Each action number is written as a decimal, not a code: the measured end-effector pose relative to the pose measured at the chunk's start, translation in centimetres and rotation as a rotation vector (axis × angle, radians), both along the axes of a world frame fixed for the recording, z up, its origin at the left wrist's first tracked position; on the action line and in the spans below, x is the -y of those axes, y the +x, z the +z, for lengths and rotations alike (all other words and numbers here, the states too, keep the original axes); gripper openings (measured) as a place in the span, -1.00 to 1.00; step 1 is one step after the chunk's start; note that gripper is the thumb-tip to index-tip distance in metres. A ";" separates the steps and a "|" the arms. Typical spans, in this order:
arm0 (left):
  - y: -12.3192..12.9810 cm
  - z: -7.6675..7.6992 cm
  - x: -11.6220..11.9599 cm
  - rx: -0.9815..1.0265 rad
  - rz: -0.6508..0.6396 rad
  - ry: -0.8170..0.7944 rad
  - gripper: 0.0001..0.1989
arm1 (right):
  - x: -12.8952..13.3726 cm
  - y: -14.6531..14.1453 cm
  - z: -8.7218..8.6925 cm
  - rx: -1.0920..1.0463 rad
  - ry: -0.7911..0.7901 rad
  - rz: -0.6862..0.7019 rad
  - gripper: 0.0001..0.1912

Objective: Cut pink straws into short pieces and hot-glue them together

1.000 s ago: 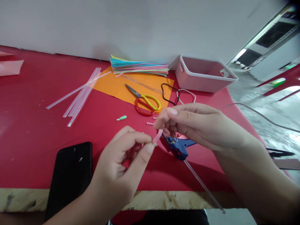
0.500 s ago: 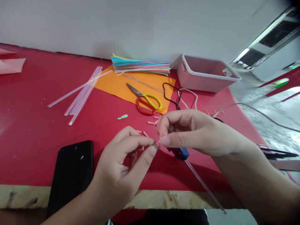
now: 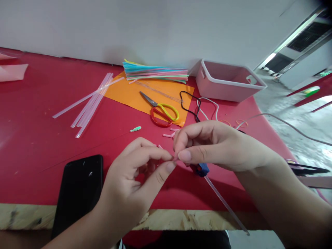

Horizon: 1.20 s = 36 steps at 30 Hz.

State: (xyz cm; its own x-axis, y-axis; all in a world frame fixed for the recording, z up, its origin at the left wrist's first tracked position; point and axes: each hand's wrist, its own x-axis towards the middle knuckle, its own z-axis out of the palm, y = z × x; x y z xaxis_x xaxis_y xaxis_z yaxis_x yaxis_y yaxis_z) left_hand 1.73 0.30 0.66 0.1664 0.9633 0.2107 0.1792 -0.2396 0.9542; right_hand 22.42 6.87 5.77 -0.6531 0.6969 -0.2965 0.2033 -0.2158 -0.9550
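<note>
Between the fingertips of both hands is a small pink piece of pipe cleaner [image 3: 175, 159], mostly covered by the fingers. My left hand [image 3: 137, 176] pinches its left end with thumb and index finger. On the other side, my right hand [image 3: 215, 148] pinches it the same way, fingers curled. Under the right hand lies a blue glue gun [image 3: 202, 169], partly hidden, with a clear glue stick [image 3: 225, 204] jutting toward the table's front edge. Short cut pink pieces [image 3: 168, 135] lie behind the hands. A green twisted pipe-cleaner bud [image 3: 135, 129] on a thin stem lies further left.
Scissors [image 3: 163, 112] rest on an orange sheet [image 3: 121, 93], below a bundle of coloured pipe cleaners [image 3: 155, 72]. Spare glue sticks [image 3: 93, 100] lie left. A black phone [image 3: 80, 190] is beside my left forearm. A pink bin [image 3: 220, 86] and cords [image 3: 190, 110] are at right.
Both hands stay nearly in place. The left hand's fingers have shifted slightly, covering more of the loose pink pieces behind them, and the pinched piece has turned a little.
</note>
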 end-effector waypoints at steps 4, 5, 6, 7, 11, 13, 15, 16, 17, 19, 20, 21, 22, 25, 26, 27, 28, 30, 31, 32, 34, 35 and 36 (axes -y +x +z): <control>0.0 0.1 -0.1 0.028 -0.028 0.019 -0.87 | -0.1 0.1 -0.1 -0.023 -0.019 -0.002 -0.85; 0.0 0.1 -0.1 0.030 -0.032 0.023 -0.86 | -0.1 0.1 -0.1 -0.032 -0.036 0.005 -0.86; 0.0 0.1 -0.2 0.028 -0.038 0.027 -0.85 | -0.1 0.1 -0.1 -0.045 -0.052 0.012 -0.87; -0.1 0.2 -0.2 0.025 -0.046 0.038 -0.84 | -0.1 0.1 -0.1 -0.059 -0.068 0.019 -0.89; -0.3 0.4 -0.6 -0.005 -0.098 0.082 -0.82 | 0.1 0.1 0.2 -0.116 -0.109 0.042 -0.95; -0.4 0.6 -0.7 -0.027 -0.119 0.100 -0.82 | 0.2 0.1 0.3 -0.132 -0.120 0.056 -0.96; -0.4 0.8 -0.6 -0.041 -0.131 0.115 -0.82 | 0.2 0.2 0.1 -0.149 -0.146 0.067 -0.96; -0.3 0.8 -0.6 -0.038 -0.133 0.112 -0.82 | 0.2 0.2 -0.1 -0.168 -0.177 0.073 -0.96; -0.3 0.9 -0.6 -0.028 -0.132 0.099 -0.82 | 0.1 0.2 -0.4 -0.198 -0.223 0.075 -0.97; -0.2 0.9 -0.5 0.011 -0.114 0.038 -0.83 | -0.1 -0.1 -1.1 -0.285 -0.329 0.061 -0.94; -0.2 0.9 -0.5 0.038 -0.097 -0.005 -0.85 | -0.2 -0.2 -1.5 -0.326 -0.374 0.046 -0.92; -0.2 0.8 -0.5 0.065 -0.079 -0.050 -0.87 | -0.3 -0.4 -1.8 -0.357 -0.402 0.026 -0.89; -0.2 0.8 -0.6 0.090 -0.061 -0.097 -0.89 | -0.4 -0.6 -2.1 -0.378 -0.411 0.002 -0.85; -0.2 0.7 -0.6 0.160 -0.021 -0.215 -0.91 | -0.5 -0.9 -2.3 -0.365 -0.394 -0.065 -0.76; -0.1 0.7 -0.6 0.177 -0.012 -0.239 -0.91 | -0.5 -1.0 -2.2 -0.353 -0.395 -0.079 -0.75; -0.1 0.7 -0.6 0.190 -0.006 -0.253 -0.91 | -0.4 -1.0 -2.1 -0.338 -0.406 -0.084 -0.75; -0.1 0.7 -0.6 0.195 0.000 -0.255 -0.91 | -0.4 -1.0 -2.0 -0.320 -0.426 -0.088 -0.76; 0.0 0.8 -0.7 0.196 0.000 -0.248 -0.91 | -0.2 -1.0 -1.9 -0.293 -0.472 -0.099 -0.79; 0.1 0.8 -0.7 0.202 -0.006 -0.251 -0.90 | -0.2 -1.0 -1.9 -0.285 -0.493 -0.103 -0.80; 0.1 0.8 -0.7 0.213 -0.017 -0.260 -0.90 | -0.1 -1.0 -2.0 -0.280 -0.503 -0.106 -0.80; 0.1 0.8 -0.8 0.243 -0.024 -0.297 -0.89 | -0.1 -1.0 -2.1 -0.259 -0.444 -0.143 -0.78; 0.1 0.7 -0.8 0.253 -0.015 -0.322 -0.88 | -0.1 -1.0 -2.2 -0.237 -0.359 -0.191 -0.76; 0.1 0.6 -0.9 0.249 0.009 -0.344 -0.90 | -0.1 -0.9 -2.2 -0.207 -0.245 -0.254 -0.74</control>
